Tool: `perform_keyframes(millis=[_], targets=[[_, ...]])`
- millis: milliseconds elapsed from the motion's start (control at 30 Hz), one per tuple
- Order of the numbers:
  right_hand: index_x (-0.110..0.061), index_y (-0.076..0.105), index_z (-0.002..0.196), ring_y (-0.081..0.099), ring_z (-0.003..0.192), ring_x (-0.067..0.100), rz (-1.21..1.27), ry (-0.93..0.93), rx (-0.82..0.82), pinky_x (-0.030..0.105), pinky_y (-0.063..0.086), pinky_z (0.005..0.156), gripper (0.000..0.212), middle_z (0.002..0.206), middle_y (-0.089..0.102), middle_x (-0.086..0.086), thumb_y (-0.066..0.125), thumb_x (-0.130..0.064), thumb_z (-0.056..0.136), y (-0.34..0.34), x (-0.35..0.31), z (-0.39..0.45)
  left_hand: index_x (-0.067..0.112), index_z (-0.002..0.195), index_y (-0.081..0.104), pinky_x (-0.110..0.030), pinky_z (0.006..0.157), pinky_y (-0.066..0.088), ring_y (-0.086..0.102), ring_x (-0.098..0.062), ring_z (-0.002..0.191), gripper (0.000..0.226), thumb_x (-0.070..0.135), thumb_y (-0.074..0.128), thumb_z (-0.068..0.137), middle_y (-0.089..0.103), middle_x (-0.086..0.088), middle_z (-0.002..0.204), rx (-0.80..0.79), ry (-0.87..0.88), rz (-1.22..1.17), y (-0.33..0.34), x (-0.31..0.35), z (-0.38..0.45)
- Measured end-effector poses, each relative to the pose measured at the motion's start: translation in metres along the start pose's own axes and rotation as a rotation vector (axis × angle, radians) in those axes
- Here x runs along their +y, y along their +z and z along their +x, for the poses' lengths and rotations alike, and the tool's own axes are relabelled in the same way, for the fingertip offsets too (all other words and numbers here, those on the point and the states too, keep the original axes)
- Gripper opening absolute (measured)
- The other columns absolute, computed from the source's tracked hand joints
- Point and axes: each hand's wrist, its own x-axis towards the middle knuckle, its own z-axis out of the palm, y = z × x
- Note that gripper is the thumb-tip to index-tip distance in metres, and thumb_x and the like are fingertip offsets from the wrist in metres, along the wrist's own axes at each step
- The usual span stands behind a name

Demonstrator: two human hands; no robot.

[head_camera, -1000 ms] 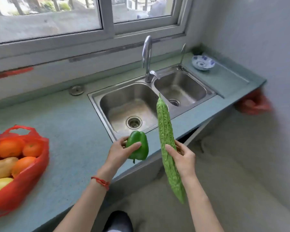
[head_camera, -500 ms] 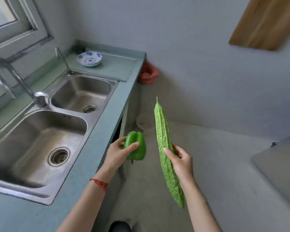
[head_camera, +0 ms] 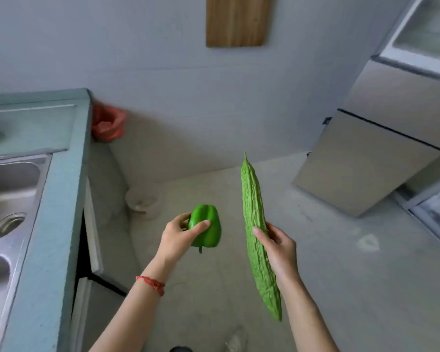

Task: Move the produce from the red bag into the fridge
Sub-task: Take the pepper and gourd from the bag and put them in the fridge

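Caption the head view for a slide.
Left hand holds green bell pepper, right hand bitter gourd, facing fridge.

Sink (head_camera: 9, 199) and counter (head_camera: 54, 224) at left, fridge (head_camera: 381, 153) at right, board (head_camera: 238, 20) on wall between.

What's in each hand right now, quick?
Left hand: closed around the green bell pepper.
Right hand: closed around the long bitter gourd, gripping near its middle.
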Motion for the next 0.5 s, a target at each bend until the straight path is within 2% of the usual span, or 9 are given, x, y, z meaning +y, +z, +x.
perform_keyframes(millis=[133, 233, 400, 500], targets=[[-0.022, 0.071, 0.087, 0.064, 0.066, -0.001, 0.002, -0.012, 0.08, 0.011, 0.046, 0.056, 0.01, 0.076, 0.072, -0.009, 0.071, -0.016, 0.078, -0.047, -0.006, 0.021, 0.015, 0.111, 0.061, -0.026, 0.075, 0.051, 0.065, -0.014, 0.086, 0.066, 0.046, 0.07, 0.054, 0.068, -0.003, 0.096, -0.08, 0.028, 0.003, 0.054, 0.021, 0.017], [-0.019, 0.07, 0.088, 0.064, 0.065, -0.001, 0.015, -0.014, 0.148, 0.011, 0.046, 0.055, 0.011, 0.077, 0.071, -0.007, 0.071, -0.016, 0.078, -0.081, -0.01, 0.037, 0.018, 0.105, 0.061, -0.021, 0.069, 0.05, 0.065, -0.013, 0.085, 0.056, 0.043, 0.069, 0.056, 0.068, -0.003, 0.096, -0.148, 0.045, 0.005, 0.094, 0.037, 0.031], [-0.021, 0.07, 0.091, 0.067, 0.071, 0.005, 0.033, -0.003, 0.218, 0.015, 0.048, 0.057, 0.013, 0.083, 0.072, -0.003, 0.071, -0.019, 0.078, -0.129, -0.018, 0.067, 0.015, 0.111, 0.061, -0.019, 0.067, 0.05, 0.065, -0.013, 0.085, 0.062, 0.042, 0.071, 0.057, 0.068, -0.004, 0.098, -0.231, 0.067, 0.021, 0.155, 0.059, 0.057], [-0.019, 0.069, 0.095, 0.067, 0.07, 0.003, 0.034, 0.0, 0.259, 0.013, 0.048, 0.057, 0.017, 0.084, 0.072, -0.004, 0.071, -0.018, 0.078, -0.155, -0.025, 0.086, 0.012, 0.116, 0.059, -0.015, 0.063, 0.05, 0.065, -0.015, 0.086, 0.055, 0.03, 0.079, 0.068, 0.067, -0.008, 0.102, -0.266, 0.072, 0.023, 0.189, 0.069, 0.072]])
